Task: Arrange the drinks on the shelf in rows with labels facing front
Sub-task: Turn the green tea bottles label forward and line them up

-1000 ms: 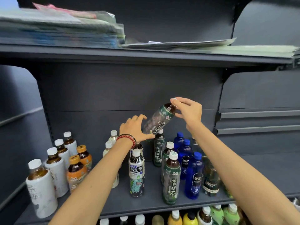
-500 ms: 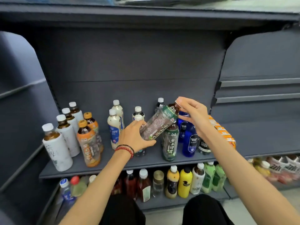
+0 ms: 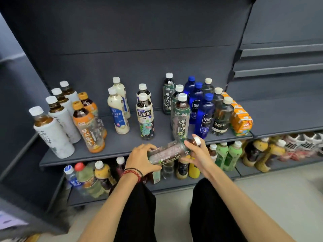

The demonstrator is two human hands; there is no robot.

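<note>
I hold a green-labelled tea bottle (image 3: 167,153) almost on its side in front of the shelf's front edge (image 3: 111,157). My left hand (image 3: 140,158) grips its base end; my right hand (image 3: 198,152) grips its neck near the white cap. On the grey shelf stand rows of drinks: white-sleeved tea bottles (image 3: 52,135) at the left, orange-labelled bottles (image 3: 88,126), milky bottles (image 3: 118,112), an oolong tea bottle (image 3: 146,117), green tea bottles (image 3: 181,116), blue soda bottles (image 3: 204,116), dark Forest Soda bottles (image 3: 221,117).
Orange drink cartons (image 3: 242,119) sit at the shelf's right end. A lower shelf (image 3: 167,185) holds several mixed bottles. More bottles (image 3: 269,152) lie on the lower shelf of the unit to the right. My knees in dark trousers (image 3: 138,212) are below.
Both hands have brought the tea bottle down and toward me, from above the shelf rows to in front of the shelf edge, tipping it nearly flat. The view has tilted downward.
</note>
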